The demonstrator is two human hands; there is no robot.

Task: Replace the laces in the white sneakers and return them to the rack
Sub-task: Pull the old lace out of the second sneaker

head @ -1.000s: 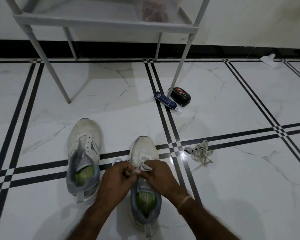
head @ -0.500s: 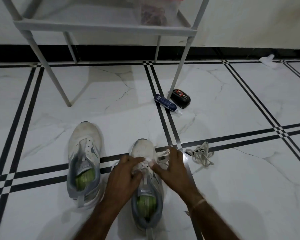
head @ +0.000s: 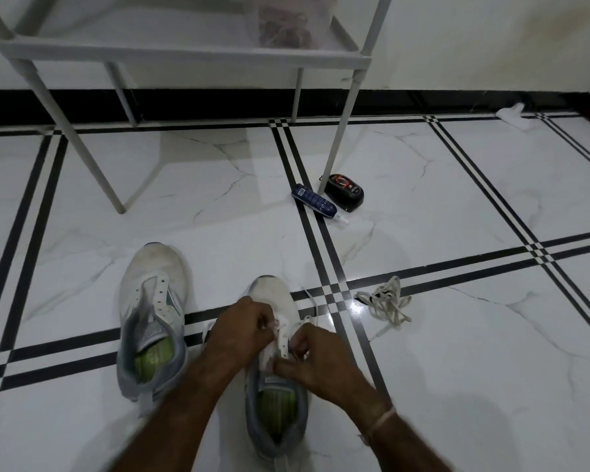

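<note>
The left hand [head: 242, 330] and right hand [head: 324, 362], fingers curled, are both pinching the lace [head: 312, 303] at one sneaker [head: 273, 294], sitting on the floor [head: 457, 199] beside the other sneaker [head: 154, 294], before the rack [head: 184, 51].

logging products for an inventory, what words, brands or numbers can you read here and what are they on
No text is legible in this view.
blue tube: white print, too small to read.
black case: red and white emblem on the lid, wording blurred.
tongue tag of the sneaker being laced: pale strip, blurred.
clear tub on the rack: no label visible.
</note>
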